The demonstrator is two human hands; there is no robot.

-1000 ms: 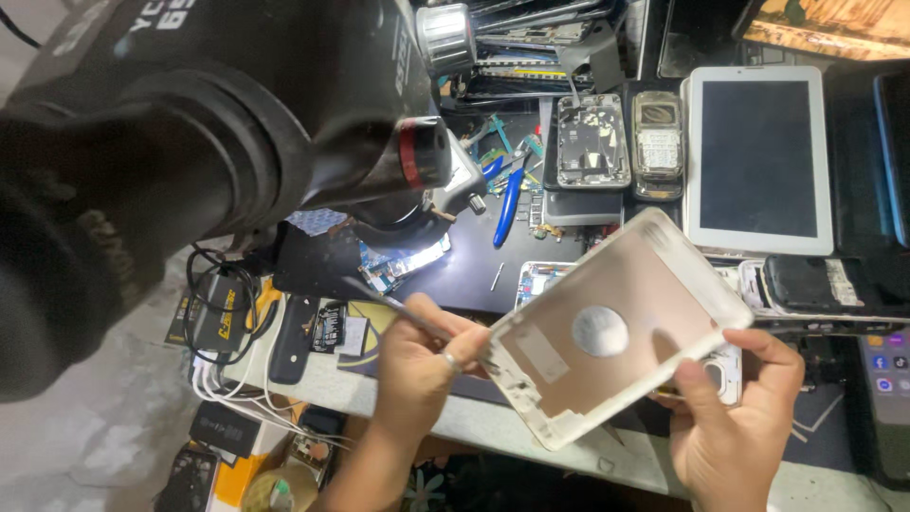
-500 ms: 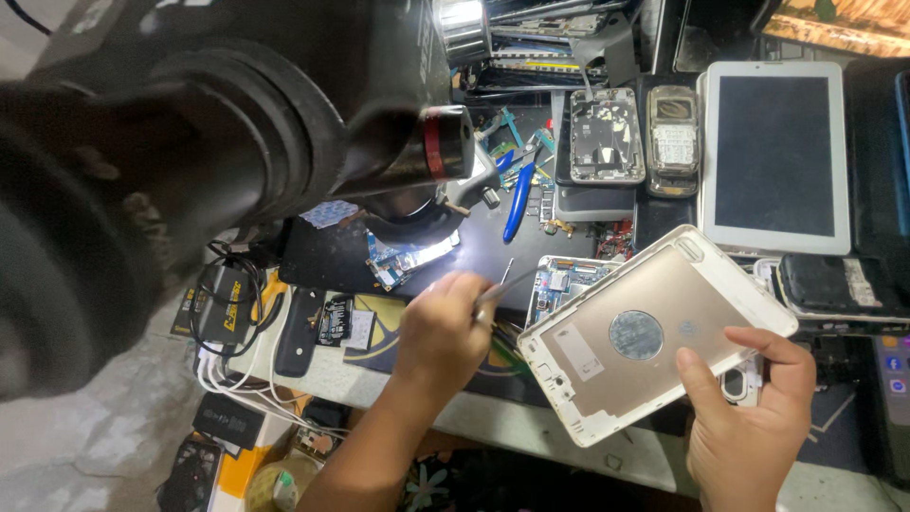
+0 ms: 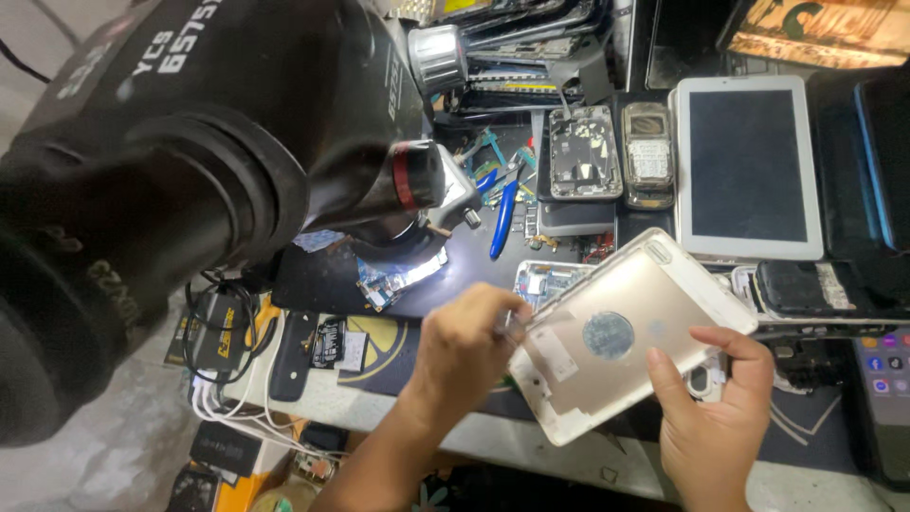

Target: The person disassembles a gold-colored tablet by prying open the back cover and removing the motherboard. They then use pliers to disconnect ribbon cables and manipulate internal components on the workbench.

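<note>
A crowded repair bench (image 3: 493, 441) fills the view, its pale front edge running under a dark work mat (image 3: 322, 280). At far left the big black body of a microscope (image 3: 190, 171) looms over the bench, its matte housing smooth and its eyepiece ringed with rubber. Below it, white cables (image 3: 227, 403) hang off the bench edge. A small lit circuit board (image 3: 398, 275) shines beneath the lens, and blue-handled pliers (image 3: 502, 218) lie just past it on the mat.

The left hand (image 3: 464, 356) reaches in from below, wrist bent, fingers curled shut against the left edge of a tablet back shell (image 3: 621, 332); whether they pinch a tool there cannot be told. The shell is a flat, pale gold rectangle with rounded corners and a round grey patch at its middle, tilted and held above the bench at centre. The right hand (image 3: 711, 412) supports it from below, thumb pressed on its back, fingers wrapped under the lower right edge.

Behind, an opened phone (image 3: 578, 152) and a keypad phone (image 3: 647, 152) lie side by side, then a white tablet (image 3: 749, 166) with a dark glossy screen.
</note>
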